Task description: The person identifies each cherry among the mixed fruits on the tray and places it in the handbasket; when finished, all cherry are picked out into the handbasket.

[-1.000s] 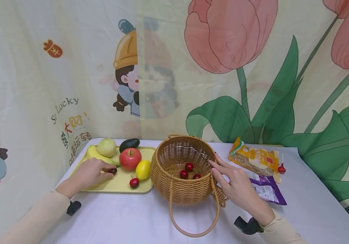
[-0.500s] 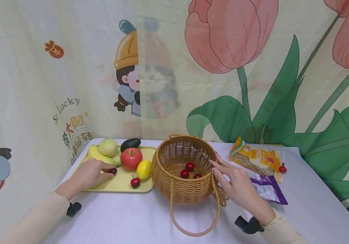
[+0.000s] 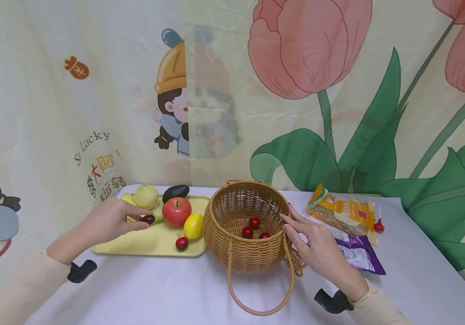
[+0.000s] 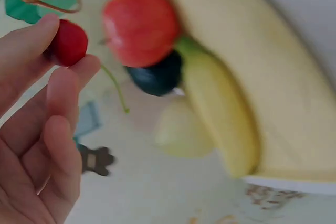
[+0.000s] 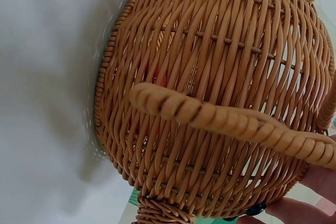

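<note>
My left hand (image 3: 104, 225) pinches a dark red cherry (image 4: 72, 43) between thumb and fingertips, above the left part of the yellow tray (image 3: 163, 243). A thin green stem (image 4: 118, 87) hangs from it in the left wrist view. My right hand (image 3: 317, 246) rests on the right rim of the round wicker basket (image 3: 244, 257), its fingers fairly straight, some over the edge and some against the outside wall. Inside the basket lie three red cherries (image 3: 247, 232). Another cherry (image 3: 181, 243) lies on the tray near the lemon (image 3: 193, 226).
The tray also bears a red apple (image 3: 177, 211), a dark green avocado (image 3: 176, 192), a pale round fruit (image 3: 146, 197) and a banana (image 4: 223, 114). The basket's handle (image 3: 261, 313) hangs toward me. To the right lie an orange packet (image 3: 343, 212), a purple packet (image 3: 360, 255) and a red lollipop (image 3: 379, 225).
My left hand has risen from the tray with the cherry, moving slightly to the left. My right hand keeps its place on the basket rim.
</note>
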The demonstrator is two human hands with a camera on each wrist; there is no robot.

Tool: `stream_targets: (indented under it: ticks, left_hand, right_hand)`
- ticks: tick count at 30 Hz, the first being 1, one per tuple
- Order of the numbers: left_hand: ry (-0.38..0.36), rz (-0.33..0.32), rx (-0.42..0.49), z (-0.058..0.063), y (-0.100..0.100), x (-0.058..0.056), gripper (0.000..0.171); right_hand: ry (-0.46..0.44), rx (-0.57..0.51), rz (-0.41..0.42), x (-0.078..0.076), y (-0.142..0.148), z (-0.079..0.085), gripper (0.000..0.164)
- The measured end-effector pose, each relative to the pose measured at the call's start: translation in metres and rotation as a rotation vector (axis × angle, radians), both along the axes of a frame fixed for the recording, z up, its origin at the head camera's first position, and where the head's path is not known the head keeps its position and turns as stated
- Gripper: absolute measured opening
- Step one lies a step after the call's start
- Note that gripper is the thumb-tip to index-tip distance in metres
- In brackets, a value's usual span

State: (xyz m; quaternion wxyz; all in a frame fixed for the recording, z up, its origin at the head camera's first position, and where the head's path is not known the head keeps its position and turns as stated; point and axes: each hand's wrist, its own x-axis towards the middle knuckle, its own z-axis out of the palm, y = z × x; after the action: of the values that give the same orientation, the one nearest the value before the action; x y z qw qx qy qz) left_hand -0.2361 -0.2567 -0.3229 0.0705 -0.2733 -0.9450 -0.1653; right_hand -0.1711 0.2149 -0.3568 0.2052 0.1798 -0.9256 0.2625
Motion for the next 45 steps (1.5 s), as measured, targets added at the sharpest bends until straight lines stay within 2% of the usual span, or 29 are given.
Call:
stream_targets:
  ticks: [6,11,14,18,24,28,32,34,39,42,45]
  left_hand:
    - [-0.018,-0.143,-0.017,0.041,0.03,0.01,0.03]
    - [-0.095,-0.186,-0.054,0.068,0.064,0.01,0.027]
    - [-0.107,-0.231,-0.076,0.077,0.086,0.002,0.029]
    - [-0.103,-0.308,-0.1,0.089,0.116,-0.014,0.03]
    - [-0.159,-0.353,-0.21,0.106,0.164,-0.041,0.029]
    - [-0.182,-0.37,-0.296,0.108,0.194,-0.058,0.028]
    - [-0.195,-0.415,-0.335,0.099,0.218,-0.07,0.027]
    - [-0.189,-0.443,-0.351,0.093,0.227,-0.075,0.028]
    - [-0.177,-0.457,-0.389,0.077,0.248,-0.082,0.029]
    - [-0.177,-0.447,-0.402,0.07,0.261,-0.085,0.028]
    - [-0.145,-0.432,-0.453,0.063,0.274,-0.086,0.025]
  right_hand:
    - [-0.01,-0.016,-0.002,0.001,0.001,0.0,0.037]
    - [-0.028,-0.02,-0.006,-0.001,0.001,0.0,0.038]
    - [-0.038,-0.02,-0.011,-0.001,0.001,0.0,0.039]
    - [-0.046,-0.016,-0.015,-0.001,0.002,-0.001,0.039]
    - [-0.063,-0.024,-0.01,-0.001,0.003,0.0,0.039]
    - [-0.055,-0.024,-0.003,-0.001,0.003,0.0,0.039]
    - [-0.047,-0.022,0.006,-0.001,0.001,0.0,0.039]
    - [-0.05,-0.02,0.007,-0.001,0.001,0.0,0.038]
    - [-0.069,-0.015,-0.002,-0.002,0.001,0.0,0.039]
    - [-0.063,-0.012,-0.008,-0.002,0.002,0.0,0.038]
    - [-0.044,-0.011,-0.004,-0.003,0.002,0.0,0.038]
